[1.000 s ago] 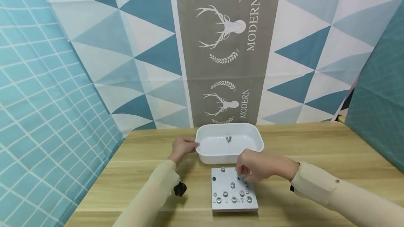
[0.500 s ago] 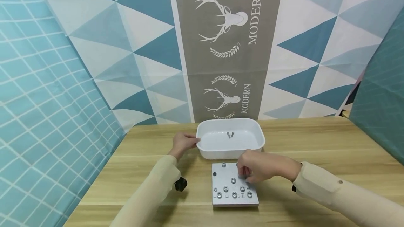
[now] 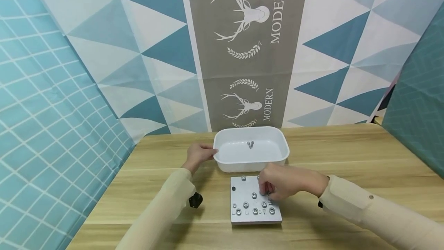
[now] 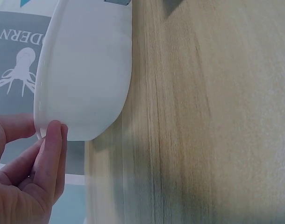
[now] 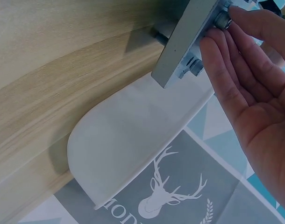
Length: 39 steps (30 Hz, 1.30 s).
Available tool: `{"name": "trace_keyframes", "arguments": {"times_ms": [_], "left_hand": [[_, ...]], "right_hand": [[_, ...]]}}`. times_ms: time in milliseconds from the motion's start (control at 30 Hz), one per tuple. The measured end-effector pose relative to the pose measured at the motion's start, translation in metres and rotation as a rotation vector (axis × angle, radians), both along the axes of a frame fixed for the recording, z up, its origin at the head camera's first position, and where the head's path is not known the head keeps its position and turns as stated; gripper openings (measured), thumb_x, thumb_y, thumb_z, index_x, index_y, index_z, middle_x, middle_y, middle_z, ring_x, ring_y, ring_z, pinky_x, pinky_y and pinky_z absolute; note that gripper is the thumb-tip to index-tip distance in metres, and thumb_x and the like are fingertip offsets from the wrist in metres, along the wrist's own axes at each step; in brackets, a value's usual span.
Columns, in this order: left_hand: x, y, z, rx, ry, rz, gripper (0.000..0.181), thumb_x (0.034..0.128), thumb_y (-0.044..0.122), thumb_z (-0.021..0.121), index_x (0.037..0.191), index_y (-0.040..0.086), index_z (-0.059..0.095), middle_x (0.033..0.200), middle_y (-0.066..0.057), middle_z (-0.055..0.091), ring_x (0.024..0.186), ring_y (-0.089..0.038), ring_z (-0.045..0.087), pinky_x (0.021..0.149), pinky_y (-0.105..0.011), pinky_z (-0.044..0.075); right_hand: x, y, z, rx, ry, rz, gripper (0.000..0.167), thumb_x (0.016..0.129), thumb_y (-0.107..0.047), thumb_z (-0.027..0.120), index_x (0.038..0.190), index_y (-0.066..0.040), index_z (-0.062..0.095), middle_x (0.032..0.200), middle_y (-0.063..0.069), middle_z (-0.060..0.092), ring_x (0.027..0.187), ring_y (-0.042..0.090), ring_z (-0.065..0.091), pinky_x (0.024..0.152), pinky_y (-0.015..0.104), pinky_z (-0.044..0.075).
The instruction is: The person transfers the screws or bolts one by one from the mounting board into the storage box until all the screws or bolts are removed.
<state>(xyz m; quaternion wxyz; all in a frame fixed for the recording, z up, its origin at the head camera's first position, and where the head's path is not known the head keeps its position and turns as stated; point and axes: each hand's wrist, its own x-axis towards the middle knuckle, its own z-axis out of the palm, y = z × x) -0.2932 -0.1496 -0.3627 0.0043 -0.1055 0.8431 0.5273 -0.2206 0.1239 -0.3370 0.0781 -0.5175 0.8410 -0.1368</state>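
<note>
My left hand [image 3: 199,154] pinches the left rim of a white plastic tray [image 3: 251,167], thumb inside and fingers outside in the left wrist view. Two small bolts [image 3: 250,144] lie on the tray's floor. In front of it is a silver metal plate [image 3: 239,194] carrying several socket-head bolts [image 3: 254,195] and a dark open hole [image 3: 233,188] at its upper left. Over the plate's right side, my right hand [image 3: 282,181] pinches the head of one bolt [image 5: 223,19] between thumb and fingers. That bolt is hidden by the hand in the head view.
A wooden table [image 3: 333,157] carries everything. Patterned cloth [image 3: 166,61] hangs behind its back edge, blue checked cloth [image 3: 52,126] at the left, and teal cloth [image 3: 419,99] at the right. A bolt shank [image 5: 159,36] sticks out beneath the plate.
The head view shifts slightly, so tray and plate appear higher. My left hand stays on the tray rim, and my right hand keeps its place at the plate with its fingers on the bolt.
</note>
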Motion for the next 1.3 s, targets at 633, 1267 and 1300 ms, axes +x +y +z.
{"name": "trace_keyframes", "arguments": {"times_ms": [633,1267,1300], "left_hand": [[0.0011,-0.0020,-0.0029,0.029,0.012,-0.019,0.026,0.0828,0.014,0.074,0.101,-0.004,0.071,0.106,-0.023,0.070,0.078,-0.021,0.074,0.086,-0.037,0.060],[0.0022,-0.0034,-0.0041,0.038,0.019,-0.023,0.026,0.0838,0.015,0.073,0.102,-0.003,0.071,0.108,-0.023,0.070,0.084,-0.024,0.074,0.089,-0.039,0.059],[0.0023,-0.0034,-0.0040,0.042,0.020,-0.024,0.026,0.0838,0.014,0.073,0.102,-0.003,0.071,0.108,-0.023,0.070,0.085,-0.025,0.074,0.089,-0.040,0.059]], "right_hand": [[0.0037,-0.0033,0.0056,0.038,-0.010,-0.013,0.019,0.069,0.006,0.071,0.078,-0.011,0.072,0.072,-0.006,0.068,0.060,-0.006,0.052,0.055,0.005,0.045],[0.0026,-0.0036,-0.0011,0.022,-0.009,-0.032,0.020,0.066,0.006,0.070,0.075,-0.013,0.070,0.069,-0.009,0.064,0.058,-0.007,0.048,0.052,0.005,0.044],[0.0023,-0.0037,-0.0017,0.022,-0.007,-0.036,0.020,0.066,0.005,0.070,0.075,-0.013,0.070,0.069,-0.009,0.063,0.058,-0.007,0.048,0.052,0.005,0.044]]}}
